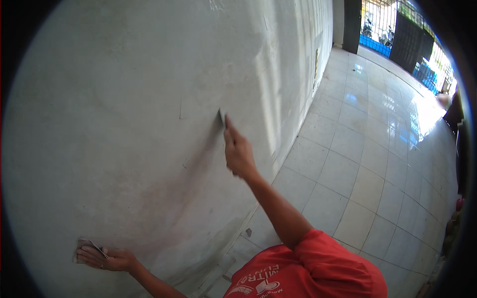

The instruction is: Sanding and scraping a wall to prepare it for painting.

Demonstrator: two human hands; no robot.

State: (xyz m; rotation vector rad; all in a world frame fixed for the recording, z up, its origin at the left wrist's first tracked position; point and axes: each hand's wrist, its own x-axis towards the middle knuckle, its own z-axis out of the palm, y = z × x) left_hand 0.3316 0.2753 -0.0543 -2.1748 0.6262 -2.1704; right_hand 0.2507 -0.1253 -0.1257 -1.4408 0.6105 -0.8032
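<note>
My right hand [239, 152] grips a putty knife [223, 116], its thin blade seen nearly edge-on against the pale painted wall [123, 111]. The fingers wrap around the handle and hide most of it. Low on the left, my left hand [110, 259] lies flat against the same wall. Beneath its fingers is a folded piece of what looks like sandpaper [85, 244], with one edge sticking up between thumb and fingers. Faint marks and small scratches show on the wall between my two hands.
White floor tiles [335, 149] run along the wall's foot. A small dark scrap [248, 232] lies on the floor near the wall. Farther off stand a dark door panel [411, 39] and barred openings with bright daylight. Dark objects line the right rim.
</note>
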